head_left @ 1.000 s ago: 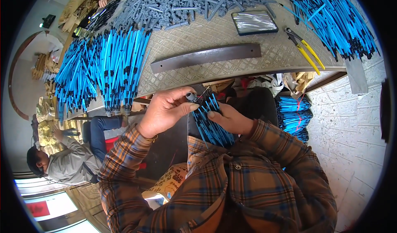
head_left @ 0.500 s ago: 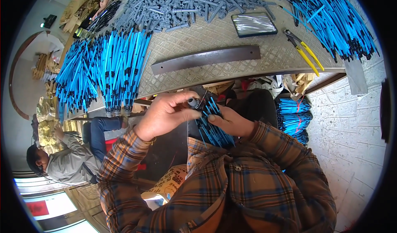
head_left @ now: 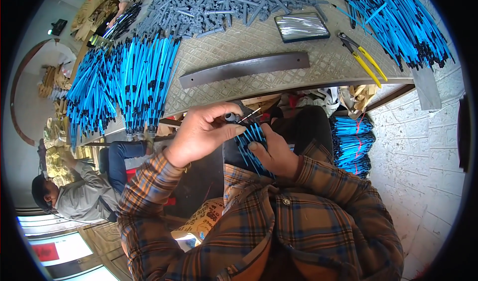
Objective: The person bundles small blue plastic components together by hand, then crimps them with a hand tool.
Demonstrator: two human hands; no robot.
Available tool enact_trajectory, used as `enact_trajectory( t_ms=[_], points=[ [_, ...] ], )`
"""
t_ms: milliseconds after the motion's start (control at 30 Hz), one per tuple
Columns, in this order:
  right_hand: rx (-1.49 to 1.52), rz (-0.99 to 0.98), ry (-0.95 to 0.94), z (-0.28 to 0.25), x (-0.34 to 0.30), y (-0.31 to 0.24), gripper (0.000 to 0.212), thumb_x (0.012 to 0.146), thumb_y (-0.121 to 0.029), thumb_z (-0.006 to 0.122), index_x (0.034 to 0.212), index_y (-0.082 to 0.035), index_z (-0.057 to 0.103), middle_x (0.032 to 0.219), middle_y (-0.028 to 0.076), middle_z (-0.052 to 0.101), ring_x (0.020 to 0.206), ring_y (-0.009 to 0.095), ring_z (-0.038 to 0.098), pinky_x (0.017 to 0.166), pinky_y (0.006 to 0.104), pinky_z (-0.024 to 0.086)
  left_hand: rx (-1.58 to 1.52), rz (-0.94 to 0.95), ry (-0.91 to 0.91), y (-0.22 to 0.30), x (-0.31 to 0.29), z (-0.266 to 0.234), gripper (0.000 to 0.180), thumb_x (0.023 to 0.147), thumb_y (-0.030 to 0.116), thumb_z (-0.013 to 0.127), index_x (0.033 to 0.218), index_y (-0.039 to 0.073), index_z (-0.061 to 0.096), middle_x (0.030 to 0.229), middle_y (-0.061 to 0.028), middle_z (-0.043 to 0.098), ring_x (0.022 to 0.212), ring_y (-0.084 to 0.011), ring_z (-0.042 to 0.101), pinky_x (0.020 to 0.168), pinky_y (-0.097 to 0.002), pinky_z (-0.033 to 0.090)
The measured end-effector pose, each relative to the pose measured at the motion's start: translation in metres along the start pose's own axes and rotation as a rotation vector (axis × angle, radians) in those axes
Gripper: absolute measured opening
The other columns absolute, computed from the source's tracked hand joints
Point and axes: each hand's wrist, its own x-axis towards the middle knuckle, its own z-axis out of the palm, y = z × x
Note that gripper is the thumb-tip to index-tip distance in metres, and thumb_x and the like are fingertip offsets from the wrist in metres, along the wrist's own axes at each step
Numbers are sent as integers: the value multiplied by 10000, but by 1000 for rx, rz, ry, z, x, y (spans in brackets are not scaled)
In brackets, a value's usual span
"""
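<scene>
In front of my chest, above my lap, my left hand [head_left: 201, 134] is closed, thumb and forefinger round a grey plastic fitting [head_left: 230, 117]. A thin dark stick [head_left: 250, 115] with a pale upper end slants up and right beside these fingertips; which hand bears it I cannot tell. My right hand [head_left: 276, 154] wraps round a bundle of thin blue-and-black sticks [head_left: 249, 149], its thumb pressed across them. The left thumb tip touches or nearly touches the bundle's upper end.
On the table [head_left: 224, 90] lie a dark metal bar [head_left: 244, 69], a tray of silvery wires [head_left: 302, 28], yellow-handled pliers [head_left: 362, 59], a heap of grey fittings [head_left: 209, 7] and blue stick piles [head_left: 144, 81]. Tied bundles [head_left: 352, 146] stand below right. A person [head_left: 84, 191] sits left.
Both hands have shifted slightly left, and the right hand has moved closer to the left. The thin stick now leans further right, with its pale end showing.
</scene>
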Motion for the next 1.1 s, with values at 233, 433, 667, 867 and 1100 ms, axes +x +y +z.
enact_trajectory(
  t_ms=[233,433,667,867,1100],
  points=[
    [196,47,-623,-38,34,1,541,904,-527,392,1048,-10,453,834,104,572,789,222,556,700,361,438,-65,48,-212,3,7,-14,244,776,-10,663,1013,17,613,865,18,596,706,-10,489,597,-165,423],
    [227,126,-689,-39,36,9,576,902,-545,387,1120,-16,459,866,64,534,833,142,487,739,314,427,-120,15,-175,-2,8,-9,255,788,-7,649,1037,14,599,907,0,604,729,-28,509,630,-178,442],
    [201,195,-587,-31,31,5,546,897,-530,420,1082,-18,462,870,55,530,827,141,490,742,309,425,-35,-6,-50,-7,1,-1,218,803,14,639,1016,13,591,875,-7,601,740,-29,515,648,-190,450],
    [67,190,-437,-18,20,5,499,901,-477,450,1076,-10,460,859,115,551,799,191,540,720,334,435,154,134,-36,-15,-1,1,192,807,23,639,991,23,586,840,-4,595,739,-25,512,635,-187,445],
    [-53,-78,-3,-1,3,-1,362,929,-371,428,1014,-22,474,799,169,554,727,275,564,665,358,438,-4,9,-48,-15,-2,-7,239,790,-6,646,1011,37,564,893,-9,611,764,-40,535,652,-193,447]
  ],
)
